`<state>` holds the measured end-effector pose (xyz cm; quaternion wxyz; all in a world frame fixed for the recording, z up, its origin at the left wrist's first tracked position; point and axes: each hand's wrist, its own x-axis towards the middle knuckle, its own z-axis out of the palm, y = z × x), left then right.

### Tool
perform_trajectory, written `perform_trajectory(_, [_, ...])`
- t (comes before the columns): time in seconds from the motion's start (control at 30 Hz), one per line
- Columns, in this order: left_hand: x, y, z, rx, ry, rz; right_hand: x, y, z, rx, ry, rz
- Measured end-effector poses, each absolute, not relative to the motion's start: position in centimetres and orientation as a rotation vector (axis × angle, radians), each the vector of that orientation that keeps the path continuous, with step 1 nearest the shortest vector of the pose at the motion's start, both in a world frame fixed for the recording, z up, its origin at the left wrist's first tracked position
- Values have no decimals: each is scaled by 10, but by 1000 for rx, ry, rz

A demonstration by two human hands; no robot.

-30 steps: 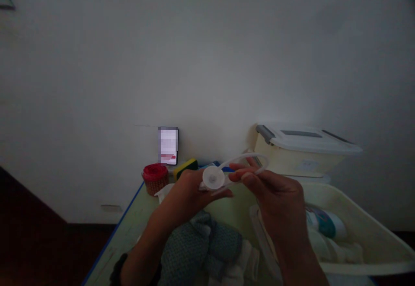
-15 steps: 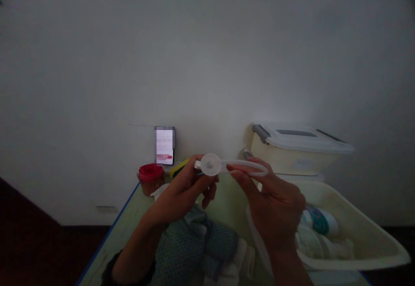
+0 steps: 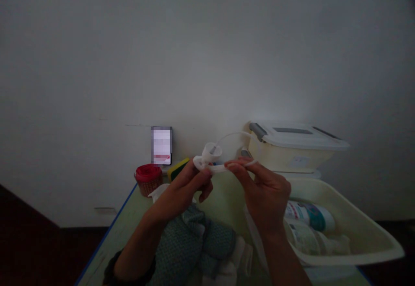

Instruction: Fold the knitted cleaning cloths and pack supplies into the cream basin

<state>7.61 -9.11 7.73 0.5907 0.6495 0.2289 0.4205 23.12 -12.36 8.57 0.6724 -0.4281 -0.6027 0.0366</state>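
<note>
My left hand [image 3: 191,180] pinches a white plastic pump head [image 3: 212,151] by its base, above the table. Its round, cup-like collar faces me and tilts up. From the middle of the collar a thin translucent tube [image 3: 240,133] bends in a loop to the right and comes back beneath. My right hand [image 3: 264,186] grips the lower run of this tube between thumb and fingers. Whether the tube's far end is free or joined to the pump head, I cannot tell.
A cream bin [image 3: 359,217] at the right holds bottles [image 3: 313,217]. Behind it stands a lidded storage box [image 3: 292,154]. A red woven basket [image 3: 148,180], a phone [image 3: 161,145] and a yellow-black sponge [image 3: 178,168] are at the back left. Blue-grey knitted cloth [image 3: 184,243] lies in front.
The pump head has turned from facing me flat to tilting upward. Its tube now arches in a wider, higher loop. My right hand has shifted slightly left along with the view.
</note>
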Motion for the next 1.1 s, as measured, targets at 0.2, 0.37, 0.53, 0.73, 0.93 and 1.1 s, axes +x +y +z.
perform_trajectory(0.2, [74, -90, 76, 1611, 555, 1021, 226, -123, 82, -939, -1224, 142])
perform_trajectory(0.37, [73, -86, 72, 1633, 552, 1017, 220, -122, 79, -926, -1264, 117])
perform_trajectory(0.53, [71, -88, 75, 1633, 543, 1010, 217, -120, 75, -856, -1327, 60])
perform_trajectory(0.73, [70, -88, 78, 1652, 578, 1055, 217, -121, 74, -858, -1371, 78])
perform_trajectory(0.93, [74, -85, 74, 1544, 643, 1045, 214, -118, 74, -876, -1334, 109])
perform_trajectory(1.1, [74, -83, 76, 1518, 734, 1047, 216, -116, 71, -882, -1293, 176])
